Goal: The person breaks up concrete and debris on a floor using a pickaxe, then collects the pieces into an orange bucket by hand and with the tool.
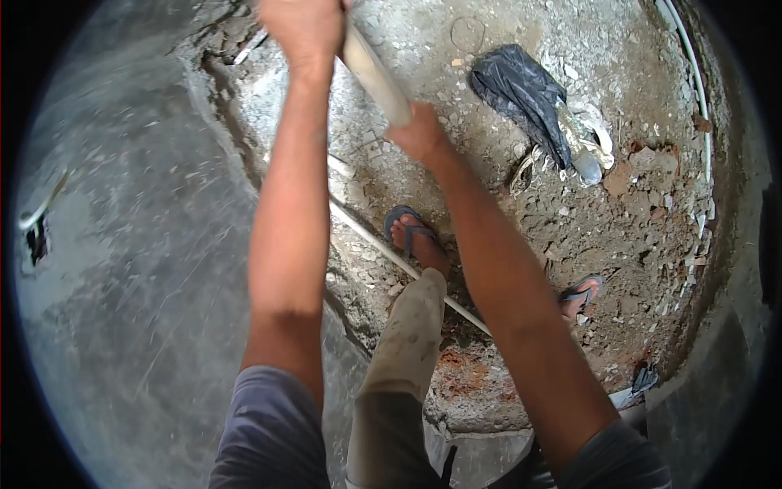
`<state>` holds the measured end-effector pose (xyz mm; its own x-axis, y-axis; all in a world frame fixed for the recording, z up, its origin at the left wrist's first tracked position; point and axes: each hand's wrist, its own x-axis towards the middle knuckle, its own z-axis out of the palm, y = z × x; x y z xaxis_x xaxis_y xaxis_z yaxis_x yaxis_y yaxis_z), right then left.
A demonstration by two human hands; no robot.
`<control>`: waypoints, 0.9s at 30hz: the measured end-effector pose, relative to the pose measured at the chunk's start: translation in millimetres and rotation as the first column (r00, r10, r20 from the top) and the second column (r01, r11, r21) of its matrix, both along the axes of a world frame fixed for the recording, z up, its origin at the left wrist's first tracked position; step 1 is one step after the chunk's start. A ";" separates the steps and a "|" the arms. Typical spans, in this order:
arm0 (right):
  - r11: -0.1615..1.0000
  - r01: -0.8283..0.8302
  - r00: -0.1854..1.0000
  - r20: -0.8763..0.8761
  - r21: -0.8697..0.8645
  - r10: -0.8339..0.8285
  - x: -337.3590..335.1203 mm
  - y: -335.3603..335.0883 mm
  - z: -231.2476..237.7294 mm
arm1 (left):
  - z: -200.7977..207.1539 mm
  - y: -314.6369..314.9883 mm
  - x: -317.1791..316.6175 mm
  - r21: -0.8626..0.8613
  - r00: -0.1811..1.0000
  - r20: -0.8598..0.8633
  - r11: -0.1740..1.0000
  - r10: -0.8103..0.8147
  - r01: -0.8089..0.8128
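Open room lies left of the forearms (285, 244), over the smooth grey floor (155, 269). The pole (375, 77) bars the gap between the hands (419, 134). Below, a thin pipe (366, 231) slants past the sandalled foot (414, 232); rightward lies a black bag (517, 91). Space near the top edge is hard to judge.

Below you: rough, broken ground (570, 218). On it, a crumpled black plastic bag (517, 91), loose rubble (654, 160), thin pale pipe (371, 236) passing near your sandalled foot (411, 232).
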<state>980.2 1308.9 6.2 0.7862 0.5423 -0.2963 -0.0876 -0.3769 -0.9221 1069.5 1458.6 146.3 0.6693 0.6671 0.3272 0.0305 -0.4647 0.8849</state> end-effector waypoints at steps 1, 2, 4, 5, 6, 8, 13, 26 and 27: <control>1.000 0.012 0.915 -0.403 -0.021 -0.019 -38.1 14.0 -0.7 | -56.9 35.0 -12.5 0.106 0.970 -0.227 0.992 0.093 -0.070; 0.998 -0.002 0.680 -0.732 -0.067 -0.048 -61.0 16.1 -3.2 | -96.8 51.4 -22.9 -0.102 0.911 -0.402 0.984 0.094 -0.147; 0.993 -0.034 0.733 -0.678 -0.110 -0.049 -56.7 12.8 7.7 | -133.6 65.7 -36.8 -0.378 0.818 -0.574 0.872 0.044 -0.312; 0.983 -0.063 0.795 -0.604 -0.174 -0.056 -50.4 4.3 15.7 | -135.1 60.1 -32.3 -0.380 0.807 -0.588 0.863 0.052 -0.333; 0.980 -0.064 0.799 -0.598 -0.190 -0.064 -48.9 -1.2 28.8 | -131.9 57.6 -22.3 -0.386 0.803 -0.593 0.856 0.056 -0.345; 0.993 0.067 0.757 -0.643 -0.101 -0.116 -51.8 27.6 79.3 | -115.4 112.5 -14.6 -0.228 0.740 -0.672 0.941 0.033 -0.249; 0.987 0.041 0.736 -0.663 -0.153 -0.134 -114.5 -56.0 130.0 | -57.1 8.5 -56.1 0.064 0.440 -0.892 0.993 0.100 -0.095; 0.825 -0.245 0.851 -0.520 -0.510 -0.069 -347.9 -364.8 204.0 | -16.7 -290.1 -360.7 -0.618 0.761 -0.649 0.584 0.000 -0.527; 0.822 -0.248 0.856 -0.513 -0.513 -0.062 -358.8 -391.9 206.7 | 8.2 -311.5 -358.4 -0.647 0.746 -0.666 0.498 -0.001 -0.577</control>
